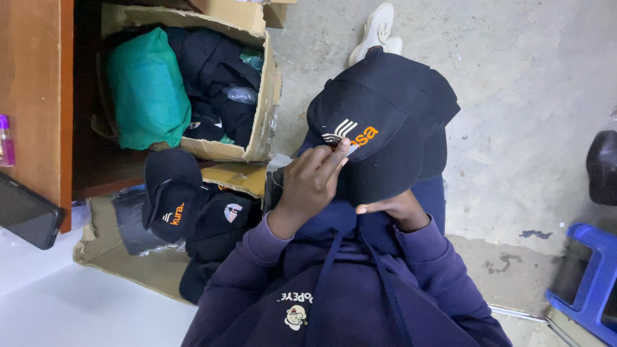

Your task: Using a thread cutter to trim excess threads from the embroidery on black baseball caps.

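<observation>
- Both hands are on 1 dark cap [385, 122], which sits over the person's lap rather than on the desk, its embroidered front panel turned up to the camera.
- Left hand [308, 186]: fingers are pinched together at the stitched emblem on the cap's front, with a small pale object between the fingertips; what that object is cannot be told.
- Right hand [395, 211]: it is tucked under the cap's lower edge, fingers curled around the fabric and partly hidden, so it carries the cap from below.
- The person wears a purple hooded top [334, 295], and 1 pale shoe [376, 32] shows past the cap on the concrete floor [514, 96].
- On a flattened sheet of cardboard [96, 250] beside the person's left arm lies a pile of more dark caps [193, 218], several with small emblems facing up.
- Beyond that pile stands an open cardboard box [267, 109] holding dark garments and a green cloth bundle [144, 90].
- At the desk's wooden edge [35, 96] rests a black phone [26, 212], with a small purple bottle [5, 138] just beside it.
- A blue plastic stool [588, 283] stands on the floor, well apart from the cap on the person's right.
</observation>
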